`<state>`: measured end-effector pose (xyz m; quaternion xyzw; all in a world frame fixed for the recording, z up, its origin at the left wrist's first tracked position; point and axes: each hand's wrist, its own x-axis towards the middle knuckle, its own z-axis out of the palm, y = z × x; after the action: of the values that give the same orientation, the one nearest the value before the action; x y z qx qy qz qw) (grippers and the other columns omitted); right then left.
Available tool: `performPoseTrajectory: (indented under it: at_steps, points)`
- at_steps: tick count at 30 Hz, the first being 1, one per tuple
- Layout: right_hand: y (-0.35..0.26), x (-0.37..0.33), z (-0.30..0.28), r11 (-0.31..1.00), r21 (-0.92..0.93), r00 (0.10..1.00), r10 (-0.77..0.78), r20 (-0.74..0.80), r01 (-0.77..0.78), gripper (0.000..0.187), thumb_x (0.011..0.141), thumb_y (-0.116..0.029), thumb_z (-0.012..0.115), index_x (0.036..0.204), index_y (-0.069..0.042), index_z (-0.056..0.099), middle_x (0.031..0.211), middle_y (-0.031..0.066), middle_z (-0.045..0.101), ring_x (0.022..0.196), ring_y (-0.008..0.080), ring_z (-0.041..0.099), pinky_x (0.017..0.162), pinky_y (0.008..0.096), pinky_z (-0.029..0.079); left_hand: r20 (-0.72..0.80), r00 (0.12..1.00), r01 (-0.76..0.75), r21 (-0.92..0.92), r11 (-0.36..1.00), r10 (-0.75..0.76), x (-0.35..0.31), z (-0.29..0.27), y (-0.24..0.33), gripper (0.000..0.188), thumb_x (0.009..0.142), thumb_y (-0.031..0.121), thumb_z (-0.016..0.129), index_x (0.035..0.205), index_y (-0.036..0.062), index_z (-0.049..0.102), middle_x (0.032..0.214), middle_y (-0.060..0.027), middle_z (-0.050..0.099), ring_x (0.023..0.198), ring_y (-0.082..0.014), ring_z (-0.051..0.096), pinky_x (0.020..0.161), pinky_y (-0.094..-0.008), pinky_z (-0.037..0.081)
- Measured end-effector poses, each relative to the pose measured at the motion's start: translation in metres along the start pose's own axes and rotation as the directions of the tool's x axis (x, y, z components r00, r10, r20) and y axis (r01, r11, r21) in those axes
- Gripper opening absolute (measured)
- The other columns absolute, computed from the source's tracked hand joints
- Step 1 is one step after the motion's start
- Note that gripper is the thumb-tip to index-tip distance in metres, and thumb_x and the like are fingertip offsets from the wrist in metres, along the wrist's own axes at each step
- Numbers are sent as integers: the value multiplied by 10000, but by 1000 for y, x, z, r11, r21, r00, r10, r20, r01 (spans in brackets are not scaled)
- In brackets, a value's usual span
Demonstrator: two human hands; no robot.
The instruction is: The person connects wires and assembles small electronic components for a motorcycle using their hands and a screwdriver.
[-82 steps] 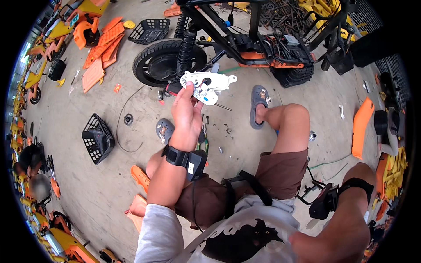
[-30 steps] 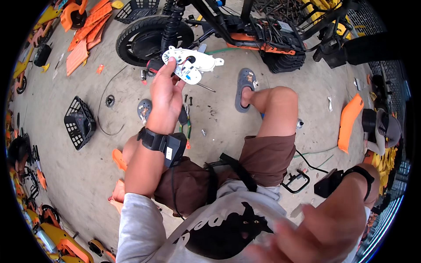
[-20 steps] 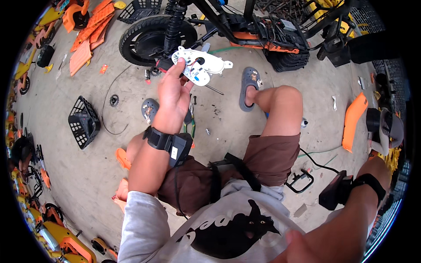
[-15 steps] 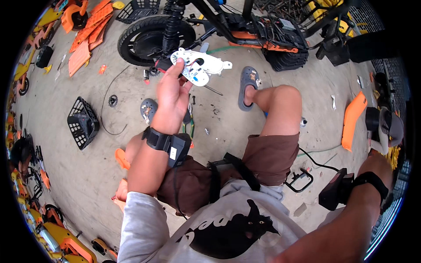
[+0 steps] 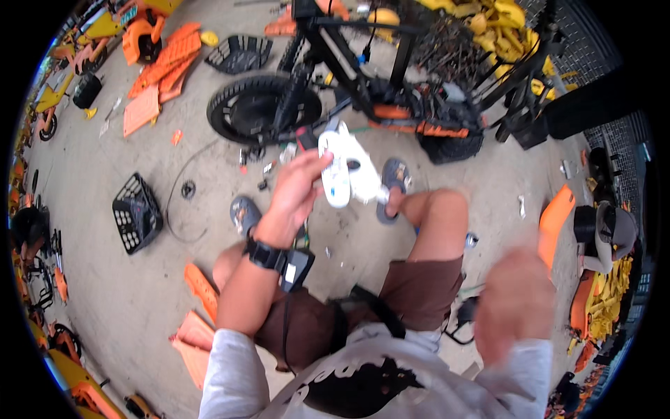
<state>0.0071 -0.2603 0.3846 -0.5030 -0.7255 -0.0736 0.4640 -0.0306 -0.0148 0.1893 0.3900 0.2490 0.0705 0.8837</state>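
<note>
"one white panel (image 5: 336, 180): where?"
"clamped in the left hand (image 5: 296, 188), over the floor (image 5: 125, 307)."
"how far along?"
"bike (image 5: 392, 113) looks partly stripped, wheel (image 5: 244, 112) still on; right hand (image 5: 516, 297) blurred, i can't tell its grip."

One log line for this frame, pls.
left hand: holding white part | right hand: raised, motion-blurred, contents unclear | beyond: black wheel

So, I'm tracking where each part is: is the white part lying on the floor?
No, the left hand holds the white part in its grip, raised above the floor.
</note>
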Motion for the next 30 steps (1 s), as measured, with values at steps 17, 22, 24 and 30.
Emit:
performPoseTrajectory:
  at_steps: [17,22,24,30]
  points:
    - [243,-77,115,-453,684,319,645,694,-572,424,941,-304,479,1262,-28,498,1222,84,575,1105,210,555,972,355,420,232,968,15,323,946,-94,-8,0,15,149,835,135,695,952,51,659,820,5,645,727,-70,589,644,-215,454]
    - [238,-59,140,-450,648,340,590,732,-614,542,933,-350,408,1306,42,436,1318,153,504,1184,256,517,1030,379,379,234,972,-91,434,896,-15,2,-27,10,215,849,167,681,1018,37,656,886,4,641,788,-66,572,689,-215,450]
    - [238,-60,151,-488,658,408,527,746,-573,534,931,-332,406,1317,36,425,1320,168,497,1188,261,514,1039,384,378,259,964,-57,397,916,-52,-4,-36,12,232,855,179,675,1037,36,653,894,13,636,796,-61,566,710,-211,447]
    - [203,-53,122,-571,684,21,761,649,-453,164,878,-160,568,964,-27,610,653,17,547,562,113,494,590,282,453,391,911,-37,390,920,-129,8,-18,10,220,879,156,644,1060,30,636,953,31,617,885,-49,546,797,-205,423]
